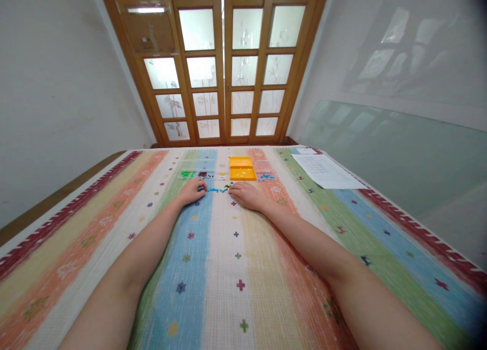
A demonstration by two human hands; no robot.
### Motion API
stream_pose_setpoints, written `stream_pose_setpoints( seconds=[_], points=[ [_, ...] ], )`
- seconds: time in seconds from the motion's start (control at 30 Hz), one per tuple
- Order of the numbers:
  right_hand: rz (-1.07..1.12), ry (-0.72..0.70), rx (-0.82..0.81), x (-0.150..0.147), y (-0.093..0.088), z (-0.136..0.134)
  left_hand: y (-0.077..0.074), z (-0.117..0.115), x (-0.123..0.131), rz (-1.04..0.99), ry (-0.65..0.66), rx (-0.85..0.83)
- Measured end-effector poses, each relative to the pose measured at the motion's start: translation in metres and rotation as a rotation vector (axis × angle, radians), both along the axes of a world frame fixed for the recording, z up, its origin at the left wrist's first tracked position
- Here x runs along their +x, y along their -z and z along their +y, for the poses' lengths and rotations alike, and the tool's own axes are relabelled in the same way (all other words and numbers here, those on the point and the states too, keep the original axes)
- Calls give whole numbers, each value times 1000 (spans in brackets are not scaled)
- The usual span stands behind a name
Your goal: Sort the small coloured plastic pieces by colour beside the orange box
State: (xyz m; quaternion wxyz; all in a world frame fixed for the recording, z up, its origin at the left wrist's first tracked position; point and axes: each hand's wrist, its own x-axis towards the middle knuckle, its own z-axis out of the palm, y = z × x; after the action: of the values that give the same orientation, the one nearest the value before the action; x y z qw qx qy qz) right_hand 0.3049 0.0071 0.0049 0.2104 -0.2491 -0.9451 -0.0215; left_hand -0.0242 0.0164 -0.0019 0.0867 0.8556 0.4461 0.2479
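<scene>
The left hand (193, 191) is resting on the striped tablecloth (224, 248) with its fingers curling inward, and its fingertips are meeting the left end of a row of small blue beads (215, 190). The right hand (246, 195) is lying palm down at the other end, its fingers bending narrowly beside a few green and brown beads (227, 186); whether either hand is pinching a bead is too small to tell. The blue row is running between the two hands, just in front of the containers. Behind the left hand, clear plastic boxes are holding green beads (187, 174) and dark brown beads (203, 175). An orange-yellow box (242, 162) is standing open behind the right hand, with whitish bits lying inside, and more blue beads (265, 177) are sitting in a clear container to its right. Farther right, a printed sheet of paper (323, 171) is lying flat near the table's edge.
</scene>
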Motion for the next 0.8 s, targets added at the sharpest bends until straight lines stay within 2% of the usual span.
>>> stream_pose_setpoints(
  seconds=[0.2, 0.37, 0.63, 0.8],
  points=[
    [78, 40, -20, 1, -3, -1, 1, 1, 2, 1, -15, 0],
    [224, 153, -43, -2, -10, 7, 3, 2, 0, -33, 4, 6],
    [242, 189, -28, -26, -24, 49, 4, 4, -5, -77, 29, -32],
    [238, 198, -43, -39, -15, 69, -1, 1, -1, -82, 31, -40]
  ],
)
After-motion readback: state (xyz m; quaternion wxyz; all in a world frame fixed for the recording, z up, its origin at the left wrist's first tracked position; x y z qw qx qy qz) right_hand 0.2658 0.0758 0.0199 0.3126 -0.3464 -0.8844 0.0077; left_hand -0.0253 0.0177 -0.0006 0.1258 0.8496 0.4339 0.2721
